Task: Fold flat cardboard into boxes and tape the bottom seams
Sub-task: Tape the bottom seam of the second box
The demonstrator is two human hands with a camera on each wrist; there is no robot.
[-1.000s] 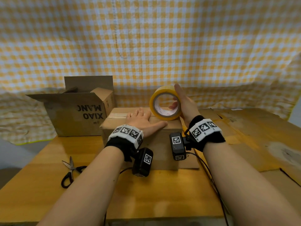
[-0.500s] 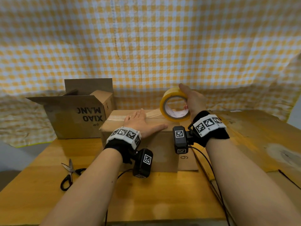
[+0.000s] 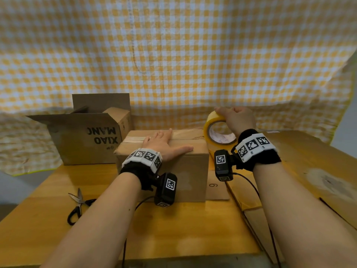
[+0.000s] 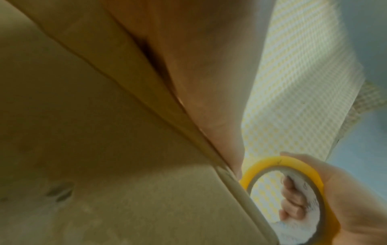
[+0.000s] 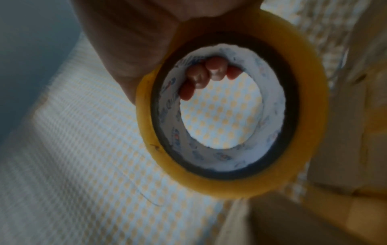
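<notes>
From the head view we see the whole setting: a yellow-checked cloth hanging behind a wooden table, flat cardboard sheets lying to the right, an open box printed XIAO MANG at the back left, and the closed box in the middle with a strip of tape along its top seam. Scissors lie on the table near the left forearm; neither wrist view shows them. Our left hand lies flat on the closed box's top, fingers straight and spread, pressing the flaps down. Our right hand grips the yellow tape roll just past the box's right end. The head view shows only the knuckles over the roll's top, but the right wrist view shows the fingertips curled inside the roll's white core, and the left wrist view confirms this grip from the box's side.
</notes>
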